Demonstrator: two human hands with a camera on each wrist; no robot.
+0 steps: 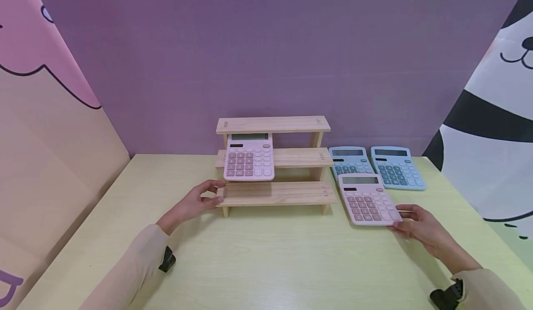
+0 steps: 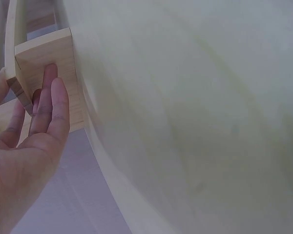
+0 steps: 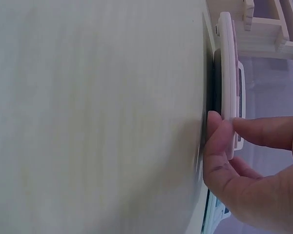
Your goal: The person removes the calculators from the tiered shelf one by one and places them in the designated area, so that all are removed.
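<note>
A three-step wooden stand (image 1: 276, 194) is set on the table, and a pink calculator (image 1: 249, 162) leans face-out on its middle step. My left hand (image 1: 199, 201) holds the left end of the lowest step. In the left wrist view that hand's thumb is on one face of the board and its fingers (image 2: 58, 107) reach behind it to the side support. To the right of the stand, my right hand (image 1: 422, 229) pinches the lower right corner of a second pink calculator (image 1: 368, 201). The right wrist view shows this calculator (image 3: 228, 73) edge-on, between thumb and fingers.
Two light blue calculators (image 1: 399, 173) lie side by side at the back right, one partly covered by the pink calculator in my right hand. A purple wall (image 1: 266, 46) rises behind the table (image 1: 266, 263). Cartoon-printed panels (image 1: 491, 111) flank both sides.
</note>
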